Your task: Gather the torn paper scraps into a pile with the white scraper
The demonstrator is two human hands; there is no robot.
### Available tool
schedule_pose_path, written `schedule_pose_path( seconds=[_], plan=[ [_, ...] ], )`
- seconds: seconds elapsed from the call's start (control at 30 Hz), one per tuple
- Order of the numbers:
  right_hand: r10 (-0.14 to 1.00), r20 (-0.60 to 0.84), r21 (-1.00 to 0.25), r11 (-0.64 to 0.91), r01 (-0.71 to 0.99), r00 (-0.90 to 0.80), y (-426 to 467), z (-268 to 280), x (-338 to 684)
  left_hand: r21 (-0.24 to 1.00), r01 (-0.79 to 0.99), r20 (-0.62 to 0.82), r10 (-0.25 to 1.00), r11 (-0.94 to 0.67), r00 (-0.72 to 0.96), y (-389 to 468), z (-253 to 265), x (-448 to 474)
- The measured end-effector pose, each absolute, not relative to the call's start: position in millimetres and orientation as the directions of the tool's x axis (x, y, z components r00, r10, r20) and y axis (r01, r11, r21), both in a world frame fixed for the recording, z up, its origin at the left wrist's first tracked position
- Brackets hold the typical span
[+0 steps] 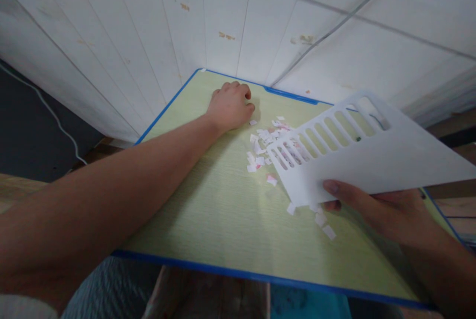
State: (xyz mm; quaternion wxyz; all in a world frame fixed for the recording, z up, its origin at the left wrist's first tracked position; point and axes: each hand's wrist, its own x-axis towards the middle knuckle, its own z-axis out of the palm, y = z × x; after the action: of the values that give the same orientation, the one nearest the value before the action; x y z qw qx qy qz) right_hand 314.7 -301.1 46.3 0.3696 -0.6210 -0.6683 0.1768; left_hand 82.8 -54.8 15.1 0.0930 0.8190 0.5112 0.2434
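My right hand (386, 207) grips the near edge of a thin white slotted panel (345, 165), thumb on top and fingers underneath. The panel is tilted over the right half of the tabletop, with a row of long slots and a larger cutout at its far end. Small pale paper scraps (260, 148), some with pink marks, lie in a loose pile beside and under its left end. Left of the pile, my left hand (231, 105) rests on the tabletop with loosely bent fingers, thumb apart from the forefinger. Its palm is hidden.
The pale green table (208, 210) has a blue rim and stands against a white plank wall (223, 21). A grey cable (342, 24) runs down the wall to the table's back edge. Below the front edge is a turquoise container (308, 304).
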Motion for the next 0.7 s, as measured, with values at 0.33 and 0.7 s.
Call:
schedule_pose_path(
  seconds=[0.33, 0.7],
  plan=[
    [0.946, 0.305, -0.737, 0.163, 0.656, 0.107, -301.8, 48.0, 335.1, 0.403, 0.794, 0.281, 0.887, -0.455, 0.366, -56.8, 17.2, 83.4],
    [0.986, 0.158, -0.782, 0.156, 0.603, -0.05, -298.9, 34.9, 299.4, 0.403, 0.786, 0.305, 0.878, -0.47, 0.369, -54.9, 15.2, 83.1]
  ],
)
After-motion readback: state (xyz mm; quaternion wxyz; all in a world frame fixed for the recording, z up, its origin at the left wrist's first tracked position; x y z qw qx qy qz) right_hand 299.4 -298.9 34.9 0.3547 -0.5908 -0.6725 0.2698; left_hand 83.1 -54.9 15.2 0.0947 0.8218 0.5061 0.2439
